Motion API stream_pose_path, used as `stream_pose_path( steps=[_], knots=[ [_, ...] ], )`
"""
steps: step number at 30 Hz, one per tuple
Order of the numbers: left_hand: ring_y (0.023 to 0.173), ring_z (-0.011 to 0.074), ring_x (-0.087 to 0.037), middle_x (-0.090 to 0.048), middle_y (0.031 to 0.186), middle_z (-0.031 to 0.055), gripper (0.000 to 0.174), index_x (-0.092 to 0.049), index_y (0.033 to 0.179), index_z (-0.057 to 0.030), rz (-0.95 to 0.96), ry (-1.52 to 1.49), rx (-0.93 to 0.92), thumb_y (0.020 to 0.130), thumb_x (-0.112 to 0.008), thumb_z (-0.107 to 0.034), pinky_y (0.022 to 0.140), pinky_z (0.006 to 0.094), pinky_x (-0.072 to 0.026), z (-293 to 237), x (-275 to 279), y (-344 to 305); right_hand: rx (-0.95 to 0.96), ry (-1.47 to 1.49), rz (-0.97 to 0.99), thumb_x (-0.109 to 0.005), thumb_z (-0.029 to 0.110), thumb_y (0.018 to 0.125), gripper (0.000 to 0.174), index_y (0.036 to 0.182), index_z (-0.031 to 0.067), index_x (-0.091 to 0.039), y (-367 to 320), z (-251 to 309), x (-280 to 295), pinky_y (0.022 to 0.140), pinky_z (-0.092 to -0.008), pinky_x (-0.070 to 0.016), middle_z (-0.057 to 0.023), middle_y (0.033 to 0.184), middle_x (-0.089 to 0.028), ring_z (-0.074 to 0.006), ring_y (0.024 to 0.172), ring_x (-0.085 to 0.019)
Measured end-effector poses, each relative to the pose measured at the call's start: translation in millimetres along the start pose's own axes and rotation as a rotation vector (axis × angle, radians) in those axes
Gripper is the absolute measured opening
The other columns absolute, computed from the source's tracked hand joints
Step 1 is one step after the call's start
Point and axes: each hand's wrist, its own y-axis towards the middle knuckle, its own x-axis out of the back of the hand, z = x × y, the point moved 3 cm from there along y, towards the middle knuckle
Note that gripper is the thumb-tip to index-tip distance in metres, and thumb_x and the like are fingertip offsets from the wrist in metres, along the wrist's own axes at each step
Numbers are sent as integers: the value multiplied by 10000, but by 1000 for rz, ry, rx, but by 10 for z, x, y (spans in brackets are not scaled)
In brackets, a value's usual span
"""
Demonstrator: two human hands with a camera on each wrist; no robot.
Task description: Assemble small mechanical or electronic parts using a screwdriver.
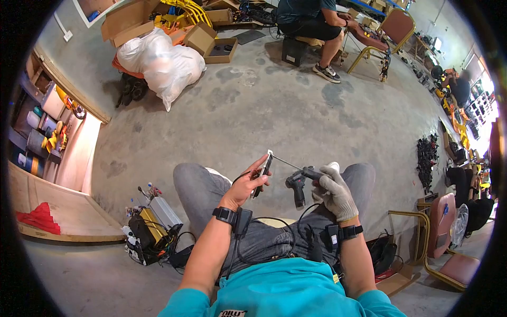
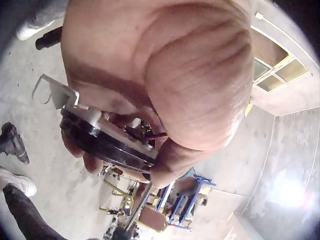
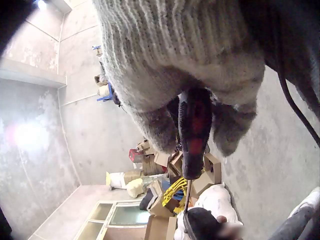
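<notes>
The bare left hand (image 1: 243, 189) (image 2: 175, 75) holds a flat black part (image 1: 266, 168) (image 2: 105, 147) between thumb and fingers. A bent silver bracket (image 2: 59, 94) sticks out from one end of it. In a knitted grey-white glove, the right hand (image 1: 336, 198) (image 3: 185, 60) grips a screwdriver (image 1: 312, 174) (image 3: 195, 135) by its black and red handle. The thin shaft points left, its far end at the upper end of the part in the head view; exact contact cannot be told. Behind the screwdriver, between the legs, lies a black cordless drill (image 1: 297, 191) (image 2: 14, 142).
Tools and cables (image 1: 153, 227) stand by the left knee. A white bag (image 1: 163, 66) and open cartons (image 1: 219, 50) lie ahead on the floor. Another person (image 1: 317, 26) sits farther off. A chair (image 1: 443, 227) stands at right. Cables from the wrist cameras cross the lap.
</notes>
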Motion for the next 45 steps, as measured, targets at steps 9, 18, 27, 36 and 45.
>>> stream_pose_path(
  steps=[9,18,27,36,45],
  knots=[
    [958,142,-595,-607,1194,70,662,-349,1580,-265,-12,-11,5,986,-591,-103,795,300,-505,14,27,2,-73,10,59,-569,342,1027,393,1250,17,-567,50,-107,93,577,-310,-475,-100,880,-603,-170,654,-580],
    [941,138,-601,-610,1194,71,666,-353,1579,-252,-23,2,5,977,-594,-102,776,289,-507,21,29,-6,-259,112,37,-599,203,993,327,1254,10,-558,78,-147,155,570,-320,-481,-107,906,-610,-192,671,-592],
    [938,138,-602,-609,1180,74,661,-366,1572,-236,-64,-21,31,967,-607,-119,771,286,-508,30,17,-5,-371,82,-18,-599,222,1000,347,1288,37,-547,70,-159,165,575,-308,-480,-100,1041,-597,-182,708,-592],
    [931,140,-602,-609,1174,73,669,-360,1575,-240,-45,-21,33,963,-599,-110,768,281,-510,30,4,-1,-173,187,-18,-575,225,1005,284,1227,48,-579,42,-25,53,580,-270,-468,-106,999,-604,-179,727,-610],
    [922,145,-600,-612,1166,74,675,-356,1576,-219,-46,14,27,956,-597,-102,761,286,-514,54,30,7,-154,99,64,-584,298,1017,340,1235,37,-594,32,32,5,602,-298,-477,-78,958,-643,-174,775,-639]
  ],
)
